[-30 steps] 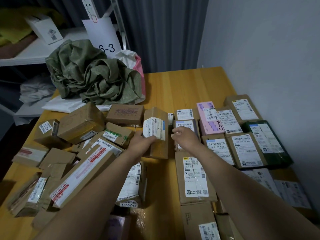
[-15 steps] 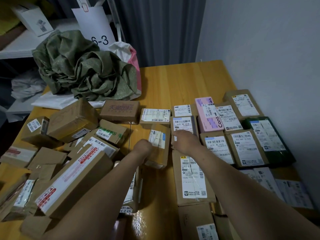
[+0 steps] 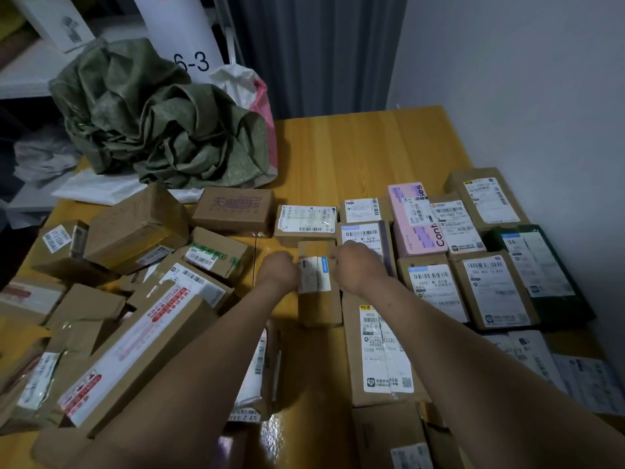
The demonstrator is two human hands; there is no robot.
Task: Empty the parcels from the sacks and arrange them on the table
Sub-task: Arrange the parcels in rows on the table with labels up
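The left hand [image 3: 278,270] is curled against the left edge of a narrow brown cardboard box with a white label [image 3: 318,292] and holds it there. The right hand [image 3: 360,269] lies at the box's far right corner with its knuckles up; its fingers are hidden, so I cannot tell whether it grips or only touches.

The narrow box lies flat on the yellow wooden table [image 3: 355,154]. Touching its right side is a long brown carton with a white shipping label [image 3: 380,353]. Further right of the narrow box, labelled brown parcels lie label-up in close rows, with a pink rectangular box [image 3: 414,228] and a dark green flat parcel [image 3: 544,279] among them. Just beyond the narrow box sits a low brown box under a wide white label [image 3: 306,221]. To its left is a loose heap of brown cartons [image 3: 135,299], tilted and overlapping. Well beyond it and to the left is a crumpled olive-green woven sack [image 3: 162,123].
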